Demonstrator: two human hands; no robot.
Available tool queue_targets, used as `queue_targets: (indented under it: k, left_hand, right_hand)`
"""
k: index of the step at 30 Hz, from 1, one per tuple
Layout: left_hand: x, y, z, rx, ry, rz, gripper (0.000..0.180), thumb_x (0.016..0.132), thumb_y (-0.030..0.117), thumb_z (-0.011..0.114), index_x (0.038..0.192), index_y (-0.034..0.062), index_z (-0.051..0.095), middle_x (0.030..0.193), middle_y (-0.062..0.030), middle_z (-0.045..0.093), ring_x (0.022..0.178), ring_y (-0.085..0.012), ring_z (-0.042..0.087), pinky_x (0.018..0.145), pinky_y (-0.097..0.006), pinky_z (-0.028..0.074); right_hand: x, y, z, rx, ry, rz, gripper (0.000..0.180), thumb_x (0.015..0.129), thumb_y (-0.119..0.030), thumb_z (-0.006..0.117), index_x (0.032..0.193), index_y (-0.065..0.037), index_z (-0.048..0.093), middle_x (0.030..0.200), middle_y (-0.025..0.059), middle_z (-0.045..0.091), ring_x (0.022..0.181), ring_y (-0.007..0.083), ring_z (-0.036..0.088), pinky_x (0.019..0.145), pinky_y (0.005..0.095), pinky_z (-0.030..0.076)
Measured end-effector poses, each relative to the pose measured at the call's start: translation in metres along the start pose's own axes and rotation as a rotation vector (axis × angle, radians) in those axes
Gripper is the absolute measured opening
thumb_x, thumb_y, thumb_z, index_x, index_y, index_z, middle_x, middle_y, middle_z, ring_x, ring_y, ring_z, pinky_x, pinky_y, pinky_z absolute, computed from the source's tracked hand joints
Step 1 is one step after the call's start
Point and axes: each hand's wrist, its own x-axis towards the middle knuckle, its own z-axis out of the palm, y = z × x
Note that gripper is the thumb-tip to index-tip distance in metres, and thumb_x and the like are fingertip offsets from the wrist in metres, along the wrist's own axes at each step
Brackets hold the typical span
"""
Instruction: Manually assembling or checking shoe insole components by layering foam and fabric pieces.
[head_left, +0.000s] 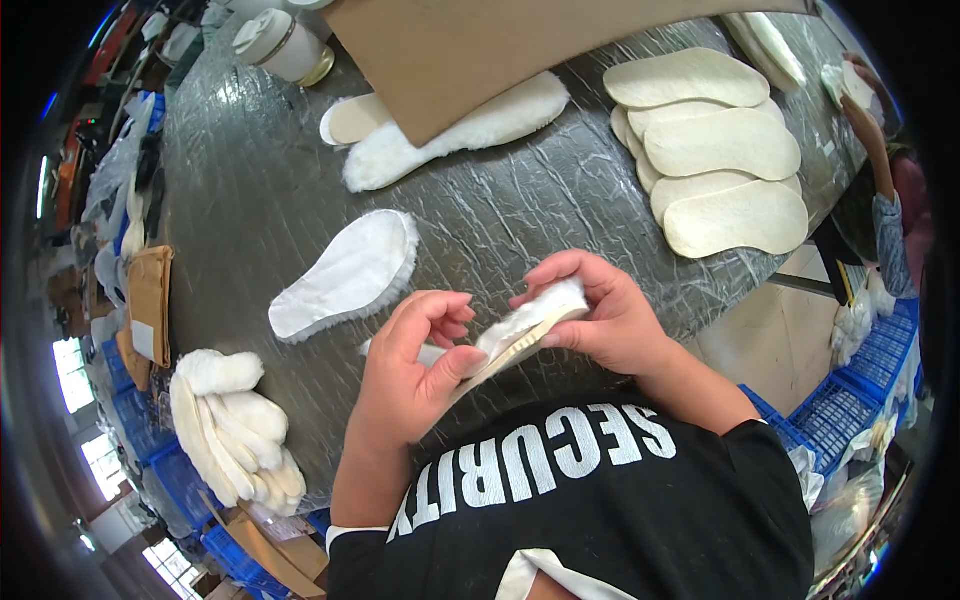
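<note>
A fleece insole (528, 322) with a fluffy white side and a cream layer is held on edge between my two hands, close to my body. My right hand (612, 318) pinches its far end, thumb on the cream layer and fingers behind the fleece. At the near end, my left hand (400, 375) has its thumb against the insole, its fingers curled above it; part of the insole is hidden behind this hand. Just beyond my left hand, a white insole (345, 268) with a fluffy rim lies smooth side up on the table.
Cream insoles (735, 222) lie overlapped at the right. Fluffy insoles (235, 430) are piled at the left edge of the plastic-covered table (520, 205). A cardboard sheet (450, 60) partly covers another fleece insole (480, 125) beside a lidded jar (290, 50). Another person's hand (858, 95) shows far right.
</note>
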Motion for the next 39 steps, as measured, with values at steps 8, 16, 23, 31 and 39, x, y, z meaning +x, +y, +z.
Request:
queue_targets:
  k: [8, 16, 23, 31, 39]
  left_hand:
    - [-0.010, -0.041, -0.021, 0.091, -0.240, 0.062, 0.033, 0.084, 0.021, 0.068, 0.105, -0.0044, 0.063, 0.102, -0.0149, 0.065, 0.094, -0.0293, 0.060, 0.085, -0.036, 0.046]
    - [-0.026, -0.059, -0.017, 0.216, -0.120, -0.213, 0.017, 0.083, 0.006, 0.062, 0.097, -0.0028, 0.064, 0.087, -0.0095, 0.065, 0.079, -0.0168, 0.059, 0.073, -0.028, 0.046]
    - [-0.034, -0.068, -0.009, -0.078, -0.041, -0.406, 0.016, 0.086, 0.012, 0.067, 0.094, -0.0016, 0.064, 0.083, -0.0054, 0.066, 0.075, -0.0100, 0.058, 0.068, -0.026, 0.046]
    - [-0.039, -0.082, -0.009, -0.618, 0.118, -0.501, 0.024, 0.088, 0.005, 0.066, 0.109, -0.0031, 0.060, 0.093, -0.0067, 0.067, 0.083, -0.0090, 0.062, 0.071, -0.022, 0.051]
    - [-0.061, -0.070, -0.015, -0.528, 0.089, -0.569, 0.024, 0.087, 0.003, 0.064, 0.110, -0.0047, 0.062, 0.094, -0.0060, 0.067, 0.080, -0.0085, 0.061, 0.070, -0.022, 0.050]
  right_hand:
    - [-0.016, 0.010, -0.024, 0.166, 0.191, -0.070, 0.041, 0.082, 0.001, 0.071, 0.118, -0.003, 0.052, 0.107, 0.0058, 0.062, 0.103, 0.0166, 0.060, 0.090, 0.0303, 0.049]
    - [-0.023, 0.012, -0.040, 0.167, 0.297, -0.180, 0.031, 0.085, 0.001, 0.068, 0.113, -0.004, 0.054, 0.105, 0.0041, 0.060, 0.097, 0.0111, 0.058, 0.085, 0.0258, 0.047]
    - [-0.015, -0.003, -0.012, -1.233, 0.606, -0.631, 0.040, 0.074, 0.000, 0.072, 0.110, -0.005, 0.055, 0.106, 0.0103, 0.059, 0.101, 0.0247, 0.057, 0.092, 0.0383, 0.045]
    - [0.039, 0.020, 0.036, -1.336, -0.387, -0.556, 0.029, 0.067, -0.016, 0.075, 0.092, -0.009, 0.061, 0.101, 0.0073, 0.058, 0.101, 0.0282, 0.055, 0.096, 0.0444, 0.039]
    - [0.034, 0.018, 0.033, -1.414, -0.466, -0.465, 0.021, 0.070, -0.019, 0.067, 0.084, -0.008, 0.057, 0.089, 0.0060, 0.056, 0.092, 0.0235, 0.054, 0.085, 0.0397, 0.041]
